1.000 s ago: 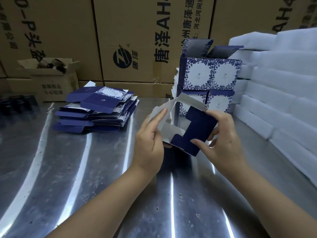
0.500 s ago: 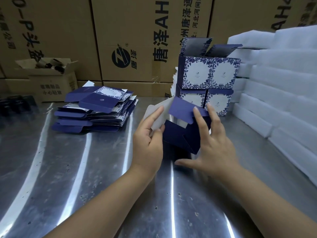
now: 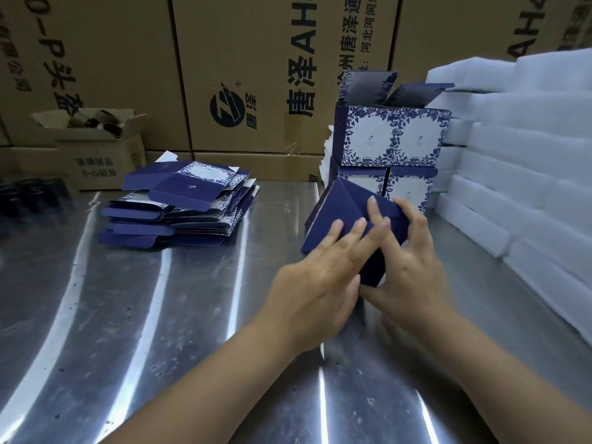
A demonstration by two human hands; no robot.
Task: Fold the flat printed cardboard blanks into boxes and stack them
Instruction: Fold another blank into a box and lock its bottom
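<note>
head: left hand (image 3: pixel 320 283), right hand (image 3: pixel 413 270) on box (image 3: pixel 339 203)

A shiny steel surface (image 3: pixel 134 331), streaked with reflected light, fills the lower frame. Tall brown printed cartons (image 3: pixel 128 59) wall the back; white foam blocks (image 3: pixel 528 155) stack at right; a small open carton (image 3: pixel 96 155) sits upper left.
</note>
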